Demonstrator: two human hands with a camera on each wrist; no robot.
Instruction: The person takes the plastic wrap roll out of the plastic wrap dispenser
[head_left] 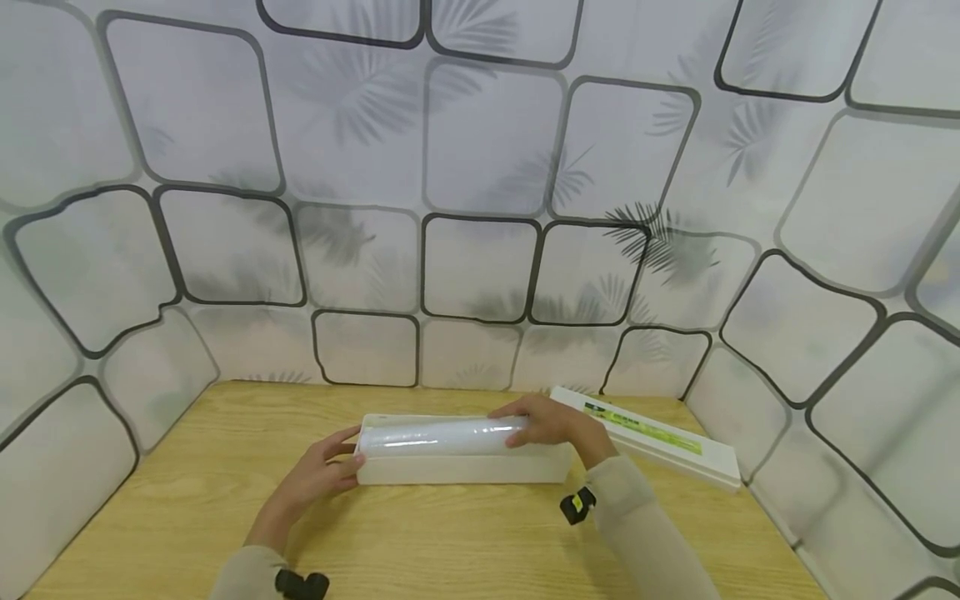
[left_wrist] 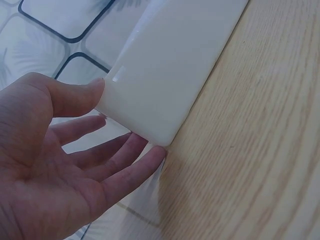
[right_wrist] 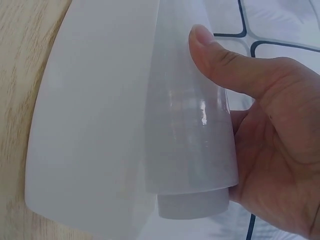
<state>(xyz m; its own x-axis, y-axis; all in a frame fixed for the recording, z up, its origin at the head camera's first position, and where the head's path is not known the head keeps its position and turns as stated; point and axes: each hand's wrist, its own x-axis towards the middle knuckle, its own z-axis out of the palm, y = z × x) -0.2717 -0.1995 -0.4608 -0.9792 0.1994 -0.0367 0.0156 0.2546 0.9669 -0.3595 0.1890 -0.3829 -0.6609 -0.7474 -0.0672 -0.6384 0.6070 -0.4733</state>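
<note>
A long white box (head_left: 465, 469) stands lidless on the wooden table, its long side facing me. In it lies a roll of cling film (head_left: 435, 437), glossy and whitish, its right end raised to the box's rim. My right hand (head_left: 542, 419) grips the roll near that end, thumb on the near side and fingers behind. In the right wrist view the core (right_wrist: 194, 204) sticks out past the film. My left hand (head_left: 318, 471) holds the box's left end; in the left wrist view the thumb is at the upper corner and the fingertips touch the end edge.
A white lid (head_left: 720, 458) with a green label (head_left: 652, 429) lies slantwise at the back right, behind the right forearm. Patterned wall covering (head_left: 480, 267) closes off the back and both sides of the wooden table (head_left: 420, 542).
</note>
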